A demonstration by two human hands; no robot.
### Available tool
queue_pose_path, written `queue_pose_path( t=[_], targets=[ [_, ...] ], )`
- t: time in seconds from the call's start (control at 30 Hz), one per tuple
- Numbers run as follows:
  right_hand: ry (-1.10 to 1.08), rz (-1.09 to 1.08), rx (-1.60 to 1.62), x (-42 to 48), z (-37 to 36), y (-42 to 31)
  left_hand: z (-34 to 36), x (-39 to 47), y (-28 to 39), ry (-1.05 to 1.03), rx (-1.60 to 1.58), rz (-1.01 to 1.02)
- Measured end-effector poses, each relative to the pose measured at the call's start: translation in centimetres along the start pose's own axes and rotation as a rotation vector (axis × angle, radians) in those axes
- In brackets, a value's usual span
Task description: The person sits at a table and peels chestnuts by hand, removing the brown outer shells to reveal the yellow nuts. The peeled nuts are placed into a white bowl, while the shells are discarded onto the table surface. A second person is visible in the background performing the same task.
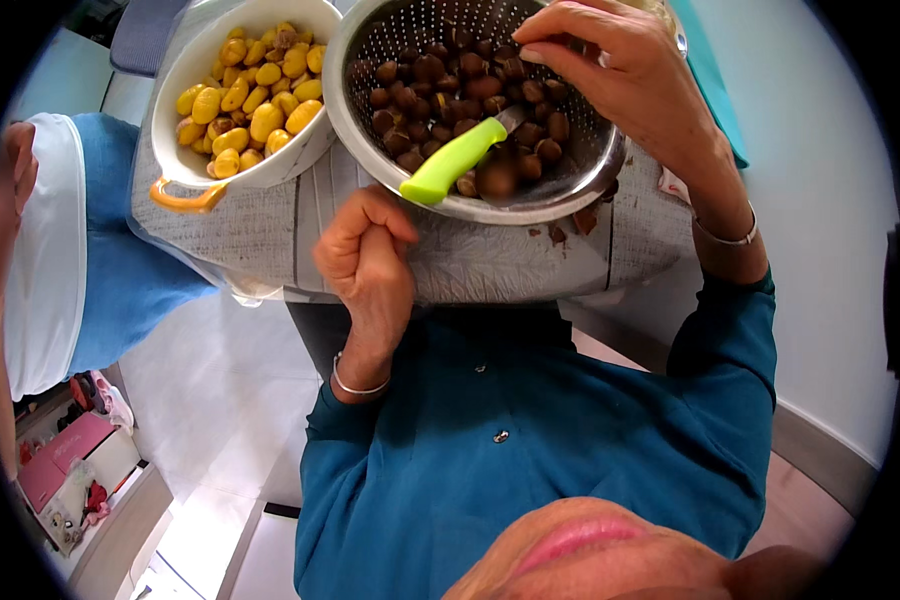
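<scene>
My left hand [371,244] is curled into a fist beside the near left rim of a steel colander [585,199]. Nothing shows in the fist, though its inside is hidden. Above the colander's far right side is my right hand [619,67], thumb and forefinger slightly apart with nothing visible between them. Brown chestnuts in their shells [457,94] fill the colander's bottom. One blurred chestnut [497,176] appears in motion near the front wall. A knife with a lime-green handle [454,161] leans over the near left rim, its blade partly hidden among the chestnuts.
Left of the colander stands a white casserole dish [166,150] with orange handles, holding peeled yellow chestnuts [266,116]. Shell scraps [585,220] lie on the covered table [487,262]. Another person in blue trousers [127,262] is at the left. A wall [817,225] rises on the right.
</scene>
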State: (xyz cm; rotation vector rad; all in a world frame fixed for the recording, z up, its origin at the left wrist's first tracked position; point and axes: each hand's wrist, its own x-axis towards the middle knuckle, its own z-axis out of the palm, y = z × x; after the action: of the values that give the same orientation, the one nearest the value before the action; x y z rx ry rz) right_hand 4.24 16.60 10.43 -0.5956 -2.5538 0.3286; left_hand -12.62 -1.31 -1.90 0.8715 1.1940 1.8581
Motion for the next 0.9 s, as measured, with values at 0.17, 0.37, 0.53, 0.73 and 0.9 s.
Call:
queue_pose_path(
  t=[0.17,0.37,0.53,0.73,0.9],
  targets=[
    [-0.156,-0.032,-0.284,2.8,1.4,0.8,0.1,0.0,-0.3,-0.036,0.085,0.002],
    [-0.398,-0.326,-0.616,4.5,3.3,2.7,0.0,0.0,-0.3,-0.062,0.128,0.020],
    [-0.368,-0.516,-0.764,4.5,4.2,3.5,0.2,0.2,-0.2,-0.071,0.149,0.003],
    [-0.494,-0.469,-0.894,4.6,3.3,2.5,-0.1,0.0,-0.4,-0.050,0.118,-0.003],
    [-0.227,-0.445,-0.722,5.2,3.3,3.6,0.4,0.0,-0.3,-0.034,0.126,-0.002]
  ],
)
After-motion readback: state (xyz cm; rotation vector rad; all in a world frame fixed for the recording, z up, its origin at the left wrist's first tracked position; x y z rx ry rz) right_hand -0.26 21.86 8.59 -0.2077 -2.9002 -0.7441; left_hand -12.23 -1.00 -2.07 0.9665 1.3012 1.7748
